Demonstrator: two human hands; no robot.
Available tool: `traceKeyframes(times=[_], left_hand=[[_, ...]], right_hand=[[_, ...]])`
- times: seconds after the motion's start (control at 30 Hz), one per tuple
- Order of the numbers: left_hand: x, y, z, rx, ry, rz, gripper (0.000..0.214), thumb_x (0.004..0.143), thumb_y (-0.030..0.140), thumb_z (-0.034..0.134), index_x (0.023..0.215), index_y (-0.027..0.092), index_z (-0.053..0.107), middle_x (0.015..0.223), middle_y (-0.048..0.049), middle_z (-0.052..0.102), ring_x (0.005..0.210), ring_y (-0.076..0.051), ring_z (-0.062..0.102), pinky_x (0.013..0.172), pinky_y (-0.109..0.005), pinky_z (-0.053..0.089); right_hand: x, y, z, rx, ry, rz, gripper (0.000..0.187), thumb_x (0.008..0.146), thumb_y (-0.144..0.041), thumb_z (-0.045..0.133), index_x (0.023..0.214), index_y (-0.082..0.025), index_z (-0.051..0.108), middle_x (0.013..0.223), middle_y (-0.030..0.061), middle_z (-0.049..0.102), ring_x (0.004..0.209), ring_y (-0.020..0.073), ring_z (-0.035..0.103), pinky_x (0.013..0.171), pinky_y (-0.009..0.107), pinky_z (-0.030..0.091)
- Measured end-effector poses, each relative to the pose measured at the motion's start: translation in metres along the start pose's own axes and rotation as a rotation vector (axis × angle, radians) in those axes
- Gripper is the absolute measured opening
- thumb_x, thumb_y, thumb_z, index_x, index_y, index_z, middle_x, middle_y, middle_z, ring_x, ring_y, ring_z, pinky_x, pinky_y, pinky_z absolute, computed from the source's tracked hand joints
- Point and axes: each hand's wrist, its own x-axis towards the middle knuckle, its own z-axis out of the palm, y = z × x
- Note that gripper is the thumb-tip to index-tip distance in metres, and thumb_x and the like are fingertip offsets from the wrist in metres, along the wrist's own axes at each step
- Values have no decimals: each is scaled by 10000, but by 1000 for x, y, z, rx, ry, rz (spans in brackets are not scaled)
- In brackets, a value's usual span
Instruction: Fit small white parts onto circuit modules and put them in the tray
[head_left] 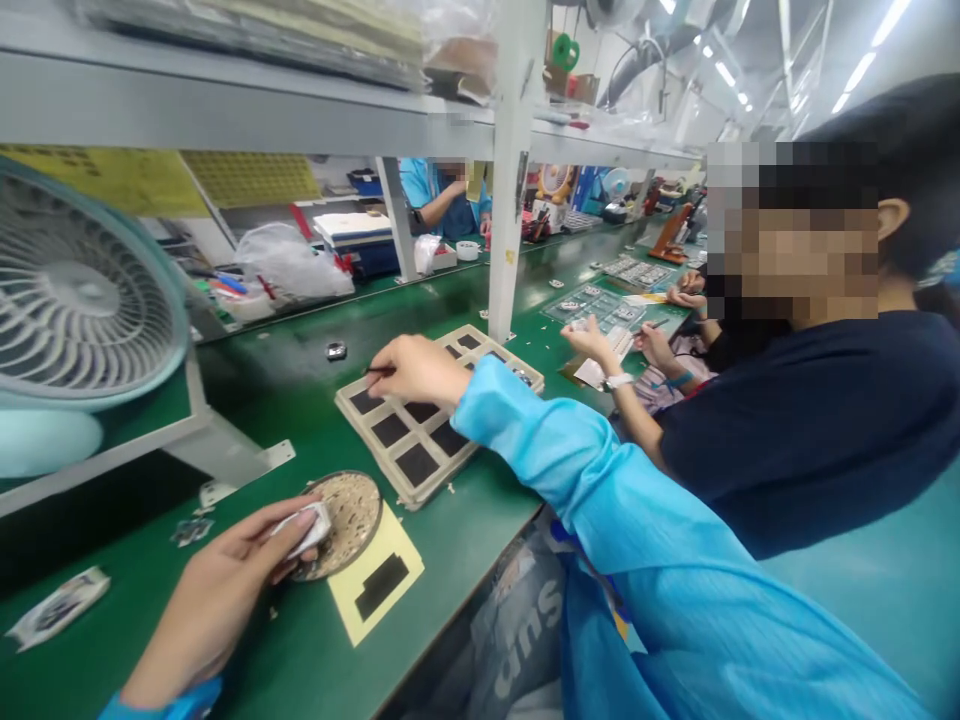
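My left hand point(229, 570) is closed on a small white, rounded casing point(311, 530), held at the near left edge of a round disc point(352, 515) with a speckled tan surface. My right hand point(420, 372) reaches over the left part of a cream compartment tray point(416, 500). Its fingers pinch a thin dark tool point(377, 370), whose exact kind I cannot make out. Dark pads point(417, 464) lie in the tray's compartments, some hidden by the hand and sleeve. A yellow sheet point(352, 610) with a black patch point(382, 586) lies partly under the disc.
A teal fan point(82, 290) stands at the left. A white shelf post point(511, 200) rises behind the tray. Small parts lie on the green bench, including a dark one point(336, 351) and a wrapped piece point(60, 608). A co-worker point(810, 420) sits close on the right.
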Motion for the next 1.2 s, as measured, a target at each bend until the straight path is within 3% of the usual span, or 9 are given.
traceKeyframes(times=[0.13,0.27,0.37,0.53,0.67,0.83,0.93,1.07,1.2], left_hand=[[-7,2,1,-167,-76,-55,543,553,506,964,982,216,798,850,-20,774,620,-126,649,615,-203,584],[-10,0,4,-279,-6,-36,546,530,460,989,937,153,795,797,-62,759,636,-143,667,571,-193,554],[-8,-4,6,-340,-11,-15,508,573,462,971,929,141,805,765,-74,750,590,-136,642,523,-195,510],[-8,-9,8,-449,37,43,449,751,526,847,942,121,807,739,-101,739,559,-133,616,423,-179,327],[-14,-9,9,-551,7,130,467,868,524,733,1132,142,779,984,-134,767,709,-146,650,527,-200,416],[-22,-9,10,-430,22,295,431,903,439,716,1249,184,731,1062,-102,765,746,-159,649,622,-252,483],[-25,-8,13,-391,4,341,481,875,416,753,1288,176,704,1198,-125,749,908,-209,706,704,-274,538],[-27,-6,16,-405,-26,395,531,838,363,795,1311,157,670,1316,-150,703,1211,-282,668,1002,-368,550],[-27,-9,17,-391,-22,431,542,859,334,776,1351,156,634,1348,-153,683,1241,-275,654,1063,-398,526]], right_hand=[[-19,-33,43,451,-97,-271,215,853,-350,782,983,-180,803,969,24,790,914,168,698,813,254,474],[-35,-38,67,835,-311,-132,360,731,-426,868,920,-134,778,844,28,760,779,147,665,746,267,502],[-41,-39,73,970,-436,12,369,652,-407,917,863,-150,756,781,-5,735,713,108,641,720,241,506],[-45,-43,74,984,-489,171,354,643,-404,921,823,-150,752,684,-14,692,554,63,542,527,198,436],[-45,-43,72,956,-544,236,356,649,-401,921,834,-141,763,554,-44,606,394,16,316,365,195,209],[-45,-47,75,941,-482,246,303,660,-385,914,757,-146,755,630,3,677,424,31,391,384,206,265],[-46,-49,79,938,-431,243,296,673,-390,907,730,-151,741,617,-5,656,445,36,416,398,206,286],[-44,-44,84,953,-431,246,327,689,-431,892,736,-156,722,618,-19,633,401,13,317,360,210,194],[-43,-39,89,950,-415,273,344,692,-448,886,734,-161,702,554,-40,571,389,17,270,353,219,125]])
